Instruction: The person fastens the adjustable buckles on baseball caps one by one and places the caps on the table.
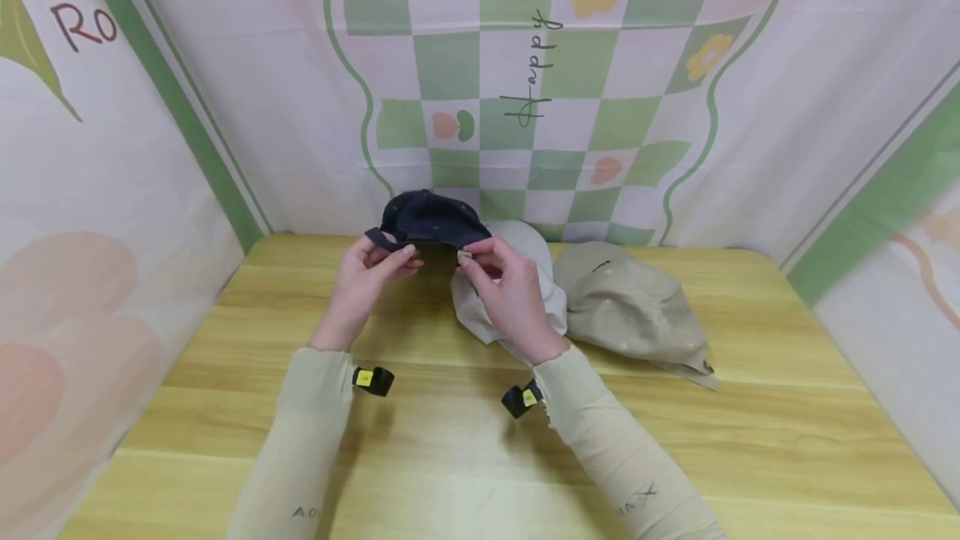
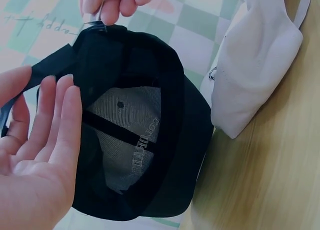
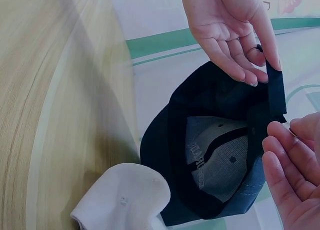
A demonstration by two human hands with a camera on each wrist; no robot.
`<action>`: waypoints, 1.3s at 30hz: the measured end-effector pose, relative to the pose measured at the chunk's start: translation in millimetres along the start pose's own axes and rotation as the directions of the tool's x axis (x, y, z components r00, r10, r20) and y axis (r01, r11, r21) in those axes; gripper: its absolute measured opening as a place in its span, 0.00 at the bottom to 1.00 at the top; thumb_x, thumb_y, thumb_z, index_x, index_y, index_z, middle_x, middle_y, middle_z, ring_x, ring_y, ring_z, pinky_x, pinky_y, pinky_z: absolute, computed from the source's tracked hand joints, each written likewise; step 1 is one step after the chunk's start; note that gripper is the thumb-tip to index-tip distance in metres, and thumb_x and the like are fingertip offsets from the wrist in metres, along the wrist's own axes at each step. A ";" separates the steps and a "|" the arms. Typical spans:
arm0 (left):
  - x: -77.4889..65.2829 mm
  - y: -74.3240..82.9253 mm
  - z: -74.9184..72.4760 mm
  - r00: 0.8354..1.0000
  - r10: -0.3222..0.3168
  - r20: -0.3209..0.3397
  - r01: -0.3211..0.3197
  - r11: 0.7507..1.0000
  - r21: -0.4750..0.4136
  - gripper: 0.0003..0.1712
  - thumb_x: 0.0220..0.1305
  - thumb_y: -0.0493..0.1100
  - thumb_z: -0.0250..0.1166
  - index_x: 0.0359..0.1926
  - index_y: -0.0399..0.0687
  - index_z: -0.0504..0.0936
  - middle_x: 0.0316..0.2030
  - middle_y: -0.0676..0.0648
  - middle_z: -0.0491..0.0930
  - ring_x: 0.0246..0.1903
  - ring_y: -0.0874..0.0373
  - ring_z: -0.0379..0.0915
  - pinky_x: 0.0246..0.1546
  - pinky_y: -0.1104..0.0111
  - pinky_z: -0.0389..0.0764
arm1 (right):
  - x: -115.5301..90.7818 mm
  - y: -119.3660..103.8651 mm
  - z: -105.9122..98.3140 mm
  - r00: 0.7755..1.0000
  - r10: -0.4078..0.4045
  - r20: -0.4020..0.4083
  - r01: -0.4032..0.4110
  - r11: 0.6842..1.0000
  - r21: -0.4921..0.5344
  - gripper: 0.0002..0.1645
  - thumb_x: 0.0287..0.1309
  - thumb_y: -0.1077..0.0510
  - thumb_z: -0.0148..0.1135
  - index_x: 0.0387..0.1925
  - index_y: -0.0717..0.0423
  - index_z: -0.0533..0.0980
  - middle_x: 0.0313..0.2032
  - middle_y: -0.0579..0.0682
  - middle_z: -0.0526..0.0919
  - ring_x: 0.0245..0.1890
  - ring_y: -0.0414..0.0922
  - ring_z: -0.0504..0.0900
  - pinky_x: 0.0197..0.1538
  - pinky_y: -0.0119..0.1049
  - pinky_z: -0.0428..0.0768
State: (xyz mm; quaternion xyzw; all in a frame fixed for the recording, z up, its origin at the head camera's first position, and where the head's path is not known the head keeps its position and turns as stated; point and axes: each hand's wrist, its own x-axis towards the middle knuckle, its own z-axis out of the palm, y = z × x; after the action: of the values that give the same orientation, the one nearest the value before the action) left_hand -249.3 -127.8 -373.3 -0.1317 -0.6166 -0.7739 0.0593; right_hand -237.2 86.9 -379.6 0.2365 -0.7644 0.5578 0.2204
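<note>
A dark navy baseball cap (image 1: 431, 219) is held up at the back of the table, its open underside facing the wrist cameras. Its grey mesh lining (image 2: 122, 117) shows inside, with lettering on it. My left hand (image 1: 363, 282) pinches the loose back strap (image 2: 52, 65) between thumb and fingers. On the opposite side of the back opening, my right hand (image 1: 510, 286) pinches the cap's edge at a small metal clasp (image 2: 94, 23). The strap's end hangs apart from the clasp side in the left wrist view.
A white cap (image 1: 528, 244) lies behind and under my right hand. Right of it a khaki cap (image 1: 637, 307) rests on the wooden table (image 1: 450, 457). A printed cloth (image 1: 442, 65) hangs close behind the table's far edge.
</note>
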 end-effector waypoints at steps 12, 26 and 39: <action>-0.4 -2.1 5.7 1.000 -0.020 -0.020 0.022 0.995 0.099 0.06 0.70 0.31 0.65 0.43 0.35 0.77 0.38 0.40 0.86 0.32 0.53 0.85 0.41 0.62 0.86 | -0.1 -2.0 0.6 0.999 0.031 0.011 -0.031 0.999 0.020 0.05 0.69 0.62 0.65 0.45 0.57 0.80 0.36 0.48 0.89 0.36 0.47 0.88 0.42 0.36 0.84; -5.5 -6.5 8.3 0.999 -0.033 0.034 0.028 0.992 0.126 0.11 0.60 0.25 0.71 0.37 0.33 0.76 0.39 0.39 0.87 0.38 0.53 0.86 0.44 0.63 0.85 | -2.0 -0.3 0.3 0.997 0.073 0.028 -0.074 0.996 0.042 0.06 0.69 0.63 0.64 0.45 0.58 0.79 0.37 0.49 0.88 0.38 0.48 0.88 0.44 0.37 0.84; -2.7 -11.5 15.1 1.000 0.008 -0.004 -0.008 1.000 0.002 0.15 0.66 0.24 0.65 0.33 0.35 0.65 0.38 0.36 0.81 0.37 0.52 0.86 0.44 0.58 0.85 | -3.5 -1.7 2.2 0.989 0.134 0.065 -0.141 0.983 0.115 0.07 0.70 0.61 0.64 0.46 0.59 0.80 0.34 0.49 0.88 0.39 0.53 0.87 0.46 0.37 0.84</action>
State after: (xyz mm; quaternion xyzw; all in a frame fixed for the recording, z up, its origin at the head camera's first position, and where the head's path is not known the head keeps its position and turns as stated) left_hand -247.6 -110.6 -381.7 -0.1326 -0.6165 -0.7734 0.0640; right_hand -233.5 84.7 -381.0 0.2114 -0.7503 0.6093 0.1450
